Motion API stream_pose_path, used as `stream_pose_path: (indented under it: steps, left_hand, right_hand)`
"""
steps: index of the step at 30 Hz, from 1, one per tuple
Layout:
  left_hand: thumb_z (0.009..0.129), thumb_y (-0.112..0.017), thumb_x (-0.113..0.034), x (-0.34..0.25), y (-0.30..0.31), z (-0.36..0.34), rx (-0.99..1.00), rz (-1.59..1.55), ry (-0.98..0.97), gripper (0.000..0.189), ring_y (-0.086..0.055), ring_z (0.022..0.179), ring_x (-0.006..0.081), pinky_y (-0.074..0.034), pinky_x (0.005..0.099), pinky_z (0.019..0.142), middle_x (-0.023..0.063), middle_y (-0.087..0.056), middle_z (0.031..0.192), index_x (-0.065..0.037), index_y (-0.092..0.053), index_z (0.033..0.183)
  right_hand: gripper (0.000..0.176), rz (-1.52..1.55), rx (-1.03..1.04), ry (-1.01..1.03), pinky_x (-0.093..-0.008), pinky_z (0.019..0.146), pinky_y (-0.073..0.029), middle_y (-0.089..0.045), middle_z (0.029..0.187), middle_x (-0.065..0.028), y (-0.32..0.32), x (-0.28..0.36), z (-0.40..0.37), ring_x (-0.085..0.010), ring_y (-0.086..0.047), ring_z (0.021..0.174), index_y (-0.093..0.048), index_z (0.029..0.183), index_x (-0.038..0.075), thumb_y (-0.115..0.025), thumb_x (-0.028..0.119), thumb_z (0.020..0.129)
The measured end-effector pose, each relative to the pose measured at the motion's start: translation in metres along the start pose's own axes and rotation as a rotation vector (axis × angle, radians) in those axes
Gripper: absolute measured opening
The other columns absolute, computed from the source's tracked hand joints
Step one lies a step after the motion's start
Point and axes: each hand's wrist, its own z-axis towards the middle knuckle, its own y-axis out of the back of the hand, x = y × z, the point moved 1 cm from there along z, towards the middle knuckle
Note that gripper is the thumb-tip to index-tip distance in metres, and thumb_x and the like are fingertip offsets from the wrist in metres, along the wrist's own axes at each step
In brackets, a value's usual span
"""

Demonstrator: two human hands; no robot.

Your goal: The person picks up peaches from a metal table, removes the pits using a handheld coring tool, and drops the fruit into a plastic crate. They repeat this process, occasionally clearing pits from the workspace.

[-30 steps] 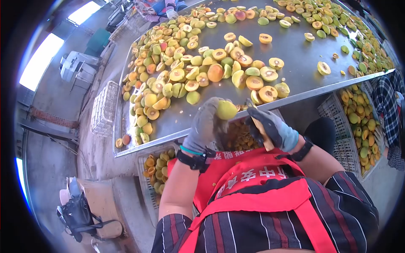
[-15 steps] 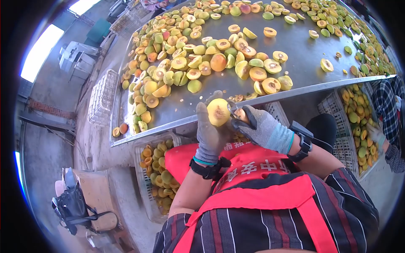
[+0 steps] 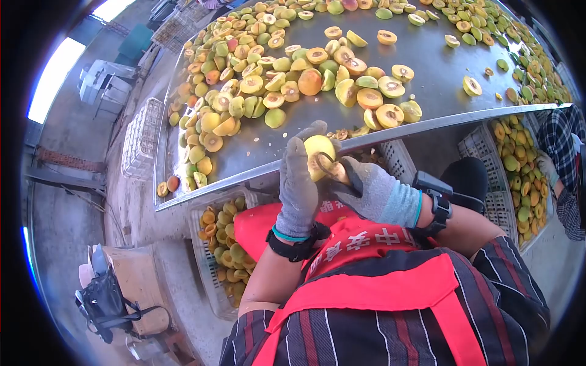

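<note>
My left hand (image 3: 298, 186), in a grey glove, is closed around a yellow peach half (image 3: 318, 146) just in front of the table edge. The cut face is turned towards my right hand (image 3: 379, 190), also gloved. That hand grips a pitting tool with a curved metal loop (image 3: 323, 161), which touches the cut face. The tool's handle is mostly hidden by my fingers. Close beyond my hands, halved peaches (image 3: 370, 99) lie on the metal table (image 3: 293, 146), several with brown pit hollows facing up.
Below the table edge stand a crate of peach halves (image 3: 215, 268) at the left and another crate (image 3: 485, 149) at the right. A co-worker's gloved hand (image 3: 547, 168) is at the right crate. A white crate (image 3: 143, 137) and a black bag (image 3: 104, 299) are at left.
The tool's loop has moved left from beside the peach half onto its cut face. The peach half has tilted, and my hands are closer together.
</note>
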Motion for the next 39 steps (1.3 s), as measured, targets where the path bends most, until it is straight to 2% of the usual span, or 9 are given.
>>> stream_pose_path:
  steps: [8, 18, 19, 22, 25, 27, 30, 35, 39]
  left_hand:
    - [0.093, -0.032, -0.05, 0.002, -0.012, -0.006, 0.002, -0.09, -0.111, 0.058, -0.057, 0.089, 0.0209, -0.045, 0.0323, 0.084, 0.0148, -0.059, 0.096, -0.001, -0.044, 0.121]
    - [0.095, -0.04, -0.033, 0.003, -0.004, -0.005, 0.079, 0.106, -0.241, 0.041, -0.059, 0.088, 0.0177, -0.048, 0.0297, 0.079, 0.0148, -0.059, 0.101, 0.001, -0.049, 0.116]
    - [0.095, -0.04, -0.033, 0.001, -0.001, -0.005, 0.079, 0.106, -0.236, 0.041, -0.059, 0.088, 0.0177, -0.048, 0.0297, 0.079, 0.0148, -0.059, 0.101, 0.001, -0.049, 0.116]
    - [0.094, -0.043, -0.032, -0.005, 0.004, -0.002, 0.187, 0.012, 0.161, 0.039, -0.061, 0.077, 0.0169, -0.05, 0.028, 0.071, 0.0135, -0.063, 0.088, 0.002, -0.054, 0.108]
    - [0.094, -0.037, -0.038, -0.008, 0.006, 0.0, 0.267, 0.306, 0.089, 0.046, -0.062, 0.077, 0.0209, -0.05, 0.0295, 0.07, 0.0156, -0.063, 0.084, 0.003, -0.057, 0.101]
    - [0.094, -0.037, -0.035, -0.003, 0.007, 0.001, 0.262, 0.159, 0.186, 0.044, -0.062, 0.074, 0.0192, -0.051, 0.0283, 0.067, 0.0145, -0.064, 0.081, 0.003, -0.059, 0.098]
    - [0.094, -0.037, -0.033, 0.001, 0.003, -0.002, 0.237, 0.205, 0.096, 0.042, -0.062, 0.072, 0.019, -0.051, 0.0289, 0.066, 0.0137, -0.064, 0.079, 0.003, -0.059, 0.098]
    - [0.094, -0.036, -0.033, 0.007, 0.001, 0.003, 0.166, 0.171, 0.14, 0.043, -0.062, 0.072, 0.0199, -0.051, 0.0287, 0.067, 0.0143, -0.064, 0.079, 0.004, -0.057, 0.101]
    - [0.093, -0.043, -0.028, 0.012, -0.003, 0.005, 0.142, 0.061, -0.133, 0.035, -0.061, 0.076, 0.0179, -0.049, 0.03, 0.071, 0.0121, -0.064, 0.078, 0.003, -0.056, 0.103]
  right_hand:
    - [0.033, 0.672, -0.045, -0.324, -0.0376, 0.073, -0.047, -0.06, 0.089, -0.0209, -0.01, 0.006, -0.004, -0.0367, -0.059, 0.088, -0.048, 0.109, 0.001, -0.061, 0.013, 0.081]
    - [0.034, 0.523, 0.116, -0.392, -0.0389, 0.071, -0.048, -0.06, 0.089, -0.022, -0.007, 0.003, 0.001, -0.0366, -0.059, 0.084, -0.048, 0.106, 0.001, -0.06, 0.021, 0.081]
    - [0.034, 0.227, 0.134, -0.274, -0.0398, 0.069, -0.049, -0.06, 0.086, -0.0218, -0.002, 0.004, 0.0, -0.0368, -0.06, 0.08, -0.049, 0.104, 0.002, -0.06, 0.023, 0.08]
    - [0.033, -0.083, 0.147, -0.178, -0.0437, 0.062, -0.049, -0.06, 0.073, -0.0215, 0.007, 0.004, -0.001, -0.0389, -0.059, 0.067, -0.048, 0.1, 0.002, -0.058, 0.027, 0.08]
    - [0.03, 0.312, 0.263, -0.195, -0.0406, 0.048, -0.048, -0.057, 0.06, -0.016, 0.014, 0.015, 0.005, -0.0333, -0.058, 0.051, -0.049, 0.095, 0.002, -0.057, 0.028, 0.082]
    - [0.029, 0.517, 0.528, -0.634, -0.0332, 0.038, -0.044, -0.054, 0.054, -0.0098, 0.014, 0.015, 0.006, -0.0229, -0.055, 0.041, -0.052, 0.091, 0.003, -0.055, 0.031, 0.084]
    - [0.029, 0.759, 0.571, -0.598, -0.0271, 0.034, -0.04, -0.053, 0.054, -0.0052, 0.009, 0.0, 0.001, -0.0148, -0.052, 0.037, -0.053, 0.086, 0.004, -0.054, 0.033, 0.085]
    - [0.03, 0.509, 0.507, -0.595, -0.0272, 0.034, -0.039, -0.052, 0.053, -0.0042, 0.011, 0.005, 0.002, -0.0143, -0.05, 0.037, -0.053, 0.081, 0.005, -0.055, 0.035, 0.085]
    - [0.027, 1.326, 0.556, -0.685, -0.0237, 0.033, -0.034, -0.045, 0.052, 0.0001, 0.005, -0.005, -0.003, -0.0106, -0.041, 0.034, -0.053, 0.085, 0.009, -0.05, 0.035, 0.089]
